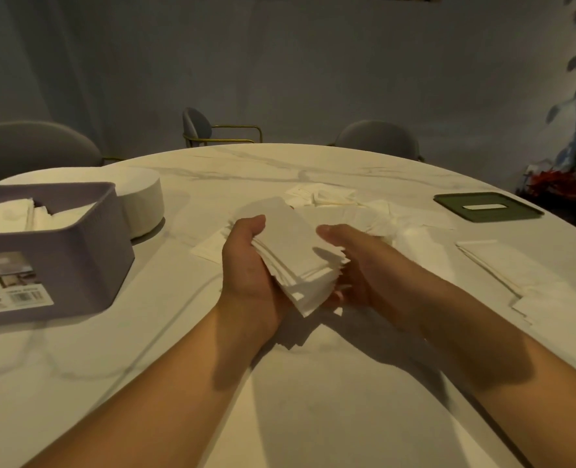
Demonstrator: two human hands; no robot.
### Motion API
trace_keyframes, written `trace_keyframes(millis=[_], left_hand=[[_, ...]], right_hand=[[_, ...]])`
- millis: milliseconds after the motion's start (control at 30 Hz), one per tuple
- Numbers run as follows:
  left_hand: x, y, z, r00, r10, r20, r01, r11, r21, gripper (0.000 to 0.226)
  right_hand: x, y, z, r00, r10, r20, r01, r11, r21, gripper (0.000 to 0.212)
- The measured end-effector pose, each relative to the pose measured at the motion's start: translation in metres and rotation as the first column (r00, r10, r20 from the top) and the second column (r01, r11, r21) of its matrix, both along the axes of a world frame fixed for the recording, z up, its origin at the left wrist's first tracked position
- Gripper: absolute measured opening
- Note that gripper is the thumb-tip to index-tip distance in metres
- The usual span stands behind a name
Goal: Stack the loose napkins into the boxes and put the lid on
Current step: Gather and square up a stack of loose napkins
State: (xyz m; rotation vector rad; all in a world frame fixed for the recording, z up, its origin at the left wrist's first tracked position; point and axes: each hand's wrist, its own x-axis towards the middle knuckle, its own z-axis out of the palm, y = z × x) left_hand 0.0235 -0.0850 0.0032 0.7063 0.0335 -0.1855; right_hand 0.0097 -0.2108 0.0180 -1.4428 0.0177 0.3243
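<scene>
left hand (249, 265): fingers wrapped round napkin stack (293, 251), thumb on top.
right hand (357, 261): fingers cupped under same stack (raised above counter (279, 400)).
box (53, 251): left, napkins inside.
loose napkins (344, 211): scattered beyond hands.
lid (487, 206): far right, flat.

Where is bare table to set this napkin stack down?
Bare table lies near you, between the purple box and your forearms, and far beyond the loose napkins. Crowded: behind the held stack, and right, by the flat napkins and green lid.
</scene>
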Motion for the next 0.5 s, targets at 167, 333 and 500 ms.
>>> trace_keyframes(millis=[167, 333, 500], left_hand=[[-0.002, -0.002, 0.002, 0.998, 0.013, 0.053, -0.02, 0.991, 0.131, 0.03], [0.007, 0.004, -0.005, 0.956, 0.174, 0.237, -0.249, 0.907, 0.339, 0.05], [0.007, 0.0, -0.007, 0.944, 0.158, 0.289, -0.294, 0.801, 0.522, 0.056]], right_hand=[[0.008, -0.003, -0.006, 0.991, 0.089, 0.095, -0.078, 0.99, -0.115, 0.029], [0.015, -0.018, -0.003, 0.967, -0.142, 0.212, 0.114, 0.983, 0.141, 0.046], [0.022, -0.027, -0.009, 0.908, -0.192, 0.373, 0.184, 0.981, 0.059, 0.039]])
